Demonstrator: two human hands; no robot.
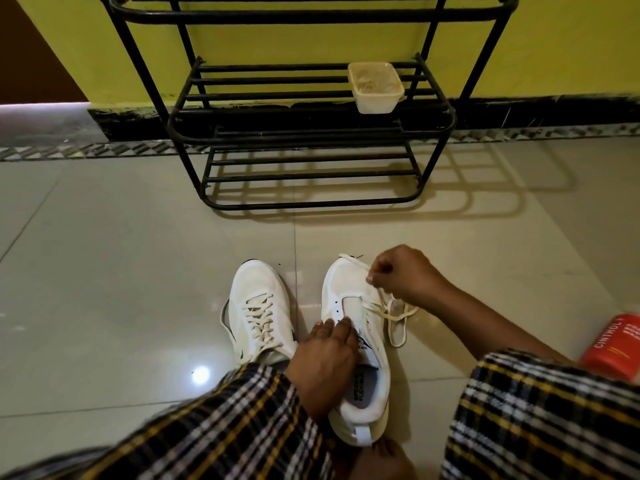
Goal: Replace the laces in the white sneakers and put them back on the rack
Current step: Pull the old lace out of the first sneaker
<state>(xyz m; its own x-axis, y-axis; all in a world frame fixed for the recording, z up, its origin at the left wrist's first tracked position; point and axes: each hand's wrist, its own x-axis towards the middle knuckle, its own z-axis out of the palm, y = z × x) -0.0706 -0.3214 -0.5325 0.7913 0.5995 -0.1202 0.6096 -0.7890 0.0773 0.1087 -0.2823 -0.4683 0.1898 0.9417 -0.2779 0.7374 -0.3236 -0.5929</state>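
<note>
On the grey tiled floor [138,271], the right white mesh sneaker [356,341] lies partly unlaced; the right hand [398,275] pinches its cream flat lace [388,308] between curled fingers above the toe. The left hand [329,355] presses flat, fingers straight and together, on the tongue. Just beside it sits the laced left white sneaker [259,306]. Beyond, a black metal rack [311,140] carries a cream plastic tub [375,88]; its contents are unclear. An orange packet [613,348] lies far right.
</note>
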